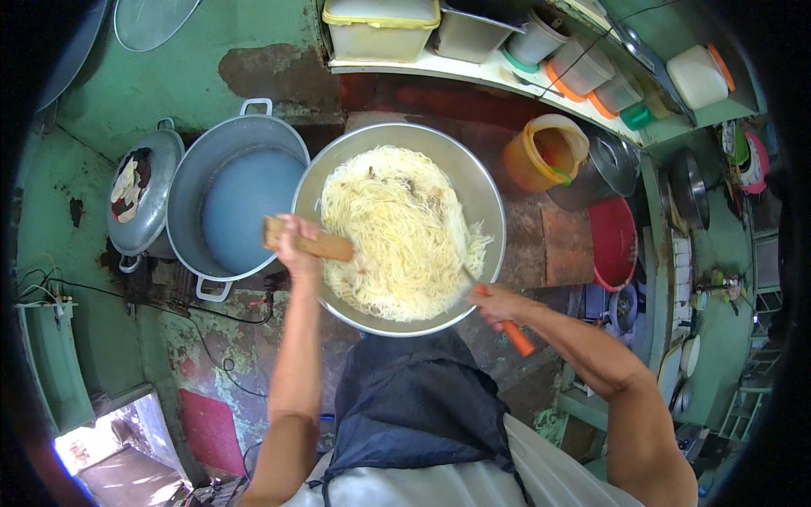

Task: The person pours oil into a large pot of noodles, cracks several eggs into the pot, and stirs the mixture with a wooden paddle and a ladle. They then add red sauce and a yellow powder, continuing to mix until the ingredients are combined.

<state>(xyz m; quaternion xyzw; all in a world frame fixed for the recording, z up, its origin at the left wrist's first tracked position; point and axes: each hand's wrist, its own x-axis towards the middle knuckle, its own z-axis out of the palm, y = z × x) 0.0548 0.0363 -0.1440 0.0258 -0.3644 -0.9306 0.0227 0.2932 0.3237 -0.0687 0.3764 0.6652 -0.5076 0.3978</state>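
Note:
Before me stands a wide metal bowl (485,184) filled with pale noodles (405,234), with a few darker bits among them. My left hand (298,244) grips a flat wooden paddle (332,246) at the bowl's left side; its right end is over the noodles. In my right hand (504,304) is the orange handle (521,340) of a utensil, at the bowl's lower right rim. The utensil's metal part reaches into the bowl beside the noodles, and its far end is hidden.
Left of the bowl is a large aluminium pot (190,171) holding cloudy liquid, then a lidded pot (155,196) with cloth on top. An orange bucket (516,158) and a red tub (613,244) stand at right. A shelf (412,65) bears several plastic containers. Cables (209,312) run at lower left.

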